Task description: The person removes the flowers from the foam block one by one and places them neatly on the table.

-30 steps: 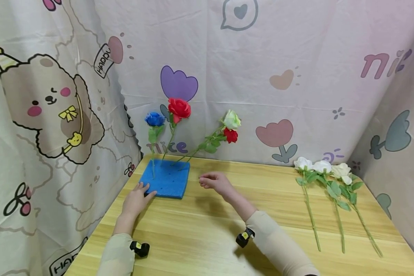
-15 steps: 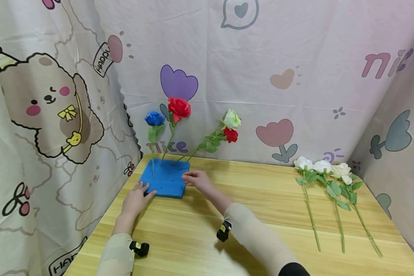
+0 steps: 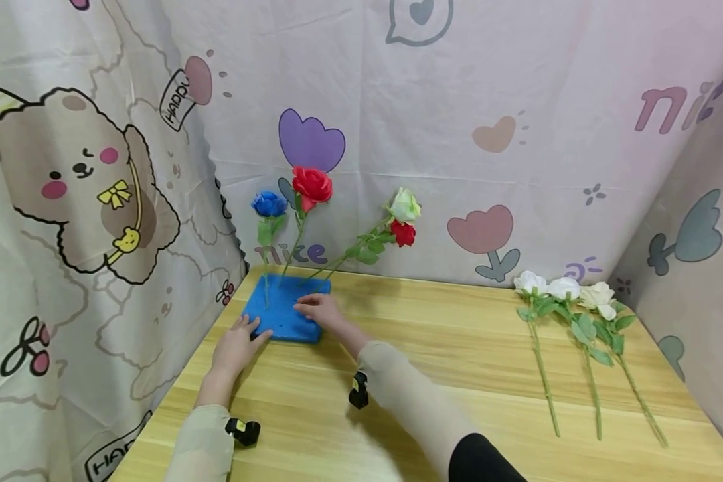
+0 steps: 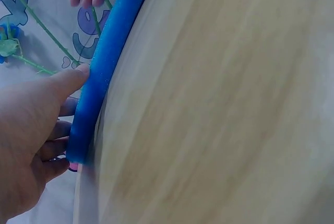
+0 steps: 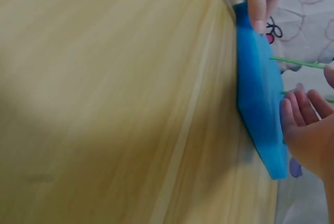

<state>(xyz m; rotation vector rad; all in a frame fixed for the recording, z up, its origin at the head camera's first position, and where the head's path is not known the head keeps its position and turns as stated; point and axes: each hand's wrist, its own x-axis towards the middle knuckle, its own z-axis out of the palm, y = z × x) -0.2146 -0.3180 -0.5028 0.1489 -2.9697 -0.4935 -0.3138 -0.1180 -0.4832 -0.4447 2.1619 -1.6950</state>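
A square blue foam block (image 3: 286, 328) lies at the table's back left with several artificial roses stuck in it. Among them are a blue rose (image 3: 269, 204), a large red rose (image 3: 312, 187), a greenish-white rose (image 3: 406, 205) and a small red rose (image 3: 403, 233), the last two leaning right. My left hand (image 3: 233, 351) rests on the block's near left corner, thumb and fingers spread along it. Over the block's right half hovers my right hand (image 3: 324, 312), fingers loosely bent and nothing between them; in the right wrist view its fingertips (image 5: 287, 110) are close to the foam's top.
Three white or cream roses (image 3: 563, 289) with long green stems lie side by side on the right of the wooden table (image 3: 458, 348). A printed curtain (image 3: 361, 120) hangs behind the table and along its sides.
My right hand has moved left, from the table beside the foam block to over its right half. My left hand stays at the corner, and the roses have kept their places.
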